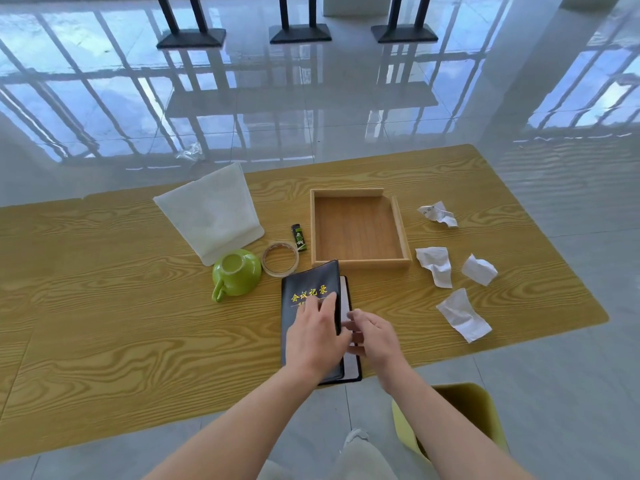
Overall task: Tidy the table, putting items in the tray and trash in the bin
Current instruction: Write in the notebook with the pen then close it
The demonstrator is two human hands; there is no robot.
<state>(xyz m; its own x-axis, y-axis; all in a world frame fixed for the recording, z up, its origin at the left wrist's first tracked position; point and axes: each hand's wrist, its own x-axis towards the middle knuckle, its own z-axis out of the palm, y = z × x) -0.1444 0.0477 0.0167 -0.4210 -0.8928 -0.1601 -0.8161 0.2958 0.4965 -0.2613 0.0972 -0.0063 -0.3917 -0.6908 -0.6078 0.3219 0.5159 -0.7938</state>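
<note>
Notebook (308, 282) points lengthwise at the tray (360, 264) just beyond the fingertips (330, 298); left hand (313, 336) lies flat on its cover, right hand (375, 337) curls at its edge, grip unclear.

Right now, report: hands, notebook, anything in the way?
Left hand flat on notebook. Right hand at its page edge, grip unclear. Tray just beyond, nothing between.

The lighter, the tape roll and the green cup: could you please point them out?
lighter (299, 238), head view, middle of its body.
tape roll (278, 273), head view, near edge of its ring.
green cup (247, 280), head view, side of its body.
</note>
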